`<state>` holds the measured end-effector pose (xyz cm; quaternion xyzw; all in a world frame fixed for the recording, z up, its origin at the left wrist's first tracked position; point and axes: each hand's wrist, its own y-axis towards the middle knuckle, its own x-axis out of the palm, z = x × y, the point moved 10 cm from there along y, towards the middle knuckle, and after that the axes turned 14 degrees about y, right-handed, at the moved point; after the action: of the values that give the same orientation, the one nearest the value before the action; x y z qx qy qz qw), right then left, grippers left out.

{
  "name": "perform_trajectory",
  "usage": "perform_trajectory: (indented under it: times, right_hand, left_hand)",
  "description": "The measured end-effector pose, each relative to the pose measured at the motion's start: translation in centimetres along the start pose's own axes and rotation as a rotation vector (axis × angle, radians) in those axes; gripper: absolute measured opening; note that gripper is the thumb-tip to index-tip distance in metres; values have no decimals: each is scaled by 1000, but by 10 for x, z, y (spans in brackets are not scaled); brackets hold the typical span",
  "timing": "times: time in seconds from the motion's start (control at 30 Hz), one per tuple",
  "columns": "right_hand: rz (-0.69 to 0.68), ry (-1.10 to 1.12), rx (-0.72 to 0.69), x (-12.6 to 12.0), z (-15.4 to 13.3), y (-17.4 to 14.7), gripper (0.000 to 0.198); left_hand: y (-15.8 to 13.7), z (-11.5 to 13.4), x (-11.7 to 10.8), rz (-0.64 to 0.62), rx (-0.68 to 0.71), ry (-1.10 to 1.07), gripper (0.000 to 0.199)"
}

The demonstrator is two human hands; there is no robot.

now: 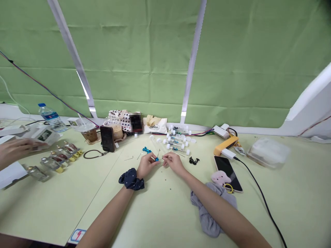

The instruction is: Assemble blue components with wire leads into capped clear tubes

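Note:
Between the fingertips of my left hand [146,166] is a small shiny blue part [157,159], with a thin metal pin [158,152] standing up from it. My right hand [174,163] is closed in a pinch on a thin metal rod [161,158] that points at the blue part; its tip is too small to make out. Behind my left hand lie more blue parts [147,150]. Thin bent metal pieces [128,158] rest to the left. Several black knob-like parts [193,161] sit right of my right hand. Clear tubes with white caps [178,144] lie behind both hands.
A propped phone [107,138], an iced drink [88,132] and small bottles [51,164] stand left, near another person's hand [18,150]. At right are a flat phone [227,174], a yellow power strip [226,145], a black cable [261,193] and a grey scrunchie [209,217] under my forearm.

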<state>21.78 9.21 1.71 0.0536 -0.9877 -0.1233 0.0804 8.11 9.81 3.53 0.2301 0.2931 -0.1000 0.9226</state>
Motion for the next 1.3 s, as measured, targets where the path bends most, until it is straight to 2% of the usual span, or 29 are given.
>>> perform_trajectory:
  times: [0.13,0.53,0.8,0.97,1.17,1.3]
  right_hand:
    - [4,66,157,-4,16,1,36]
    - [45,135,274,-13,32,5,35]
    - [39,199,364,-12,44,2,37]
    - [39,114,284,-9,36,0,31]
    - [-13,-159,113,-4,20,2,17]
    - [-37,-234,80,-2,17,3,15]
  left_hand:
    - [1,0,0,-15,20,17,23]
    - [1,4,3,-45,67,65,20]
    - [2,8,0,-17,97,90,18]
    - [3,1,0,-10,80,109,17]
    - [5,-5,1,2,80,151,24]
    - [5,-9,1,1,45,149,24]
